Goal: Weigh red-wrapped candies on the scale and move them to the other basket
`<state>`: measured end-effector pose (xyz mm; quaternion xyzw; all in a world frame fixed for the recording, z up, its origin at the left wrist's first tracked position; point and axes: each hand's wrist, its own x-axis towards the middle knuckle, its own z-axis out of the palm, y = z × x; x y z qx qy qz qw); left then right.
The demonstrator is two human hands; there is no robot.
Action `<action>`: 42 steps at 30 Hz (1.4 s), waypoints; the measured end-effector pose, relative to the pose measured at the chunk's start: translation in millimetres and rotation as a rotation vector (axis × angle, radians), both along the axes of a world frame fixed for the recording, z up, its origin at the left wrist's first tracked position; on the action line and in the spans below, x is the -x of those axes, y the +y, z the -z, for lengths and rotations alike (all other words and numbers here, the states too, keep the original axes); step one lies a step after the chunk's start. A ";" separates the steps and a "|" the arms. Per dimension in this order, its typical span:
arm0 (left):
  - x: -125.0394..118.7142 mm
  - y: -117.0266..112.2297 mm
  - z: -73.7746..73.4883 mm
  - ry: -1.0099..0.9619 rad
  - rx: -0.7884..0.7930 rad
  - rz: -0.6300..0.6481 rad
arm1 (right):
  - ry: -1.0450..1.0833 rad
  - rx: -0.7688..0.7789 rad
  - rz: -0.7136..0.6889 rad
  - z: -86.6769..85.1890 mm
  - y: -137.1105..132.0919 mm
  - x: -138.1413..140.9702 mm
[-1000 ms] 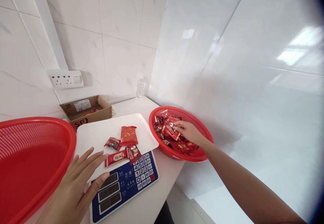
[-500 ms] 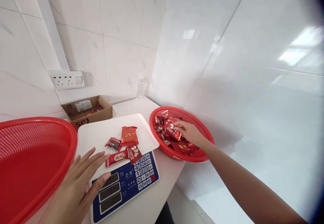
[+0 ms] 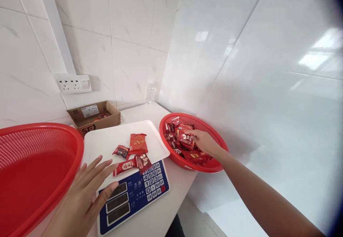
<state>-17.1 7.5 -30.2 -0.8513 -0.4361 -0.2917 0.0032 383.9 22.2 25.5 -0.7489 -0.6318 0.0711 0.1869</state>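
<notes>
In the oval red plastic basket with mesh sides, at the fingers of the person's right hand, the dark-red, glossy plastic packet with white lettering has tilted and slid slightly; the yellow edging around it, plain a second ago, has shrunk to small glimpses. More of the bright-red plastic packet just behind it now shows. The view has drifted a little left, bringing more of the large red plastic basket at far left into sight

Wall socket (white) – clear bottle
</notes>
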 end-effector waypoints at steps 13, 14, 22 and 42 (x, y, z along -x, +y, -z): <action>0.1 1.6 1.4 0.009 -0.009 -0.005 | 0.000 -0.012 -0.004 5.4 1.2 -2.5; 0.3 1.5 1.4 0.007 -0.003 -0.005 | -0.001 -0.012 -0.002 5.5 1.2 -2.2; 0.7 -0.1 -1.1 0.020 -0.038 -0.007 | -0.015 -0.002 -0.013 4.6 0.9 0.7; -1.9 -0.2 -0.5 -0.032 0.044 -0.036 | -0.054 0.018 0.010 0.8 -3.2 3.8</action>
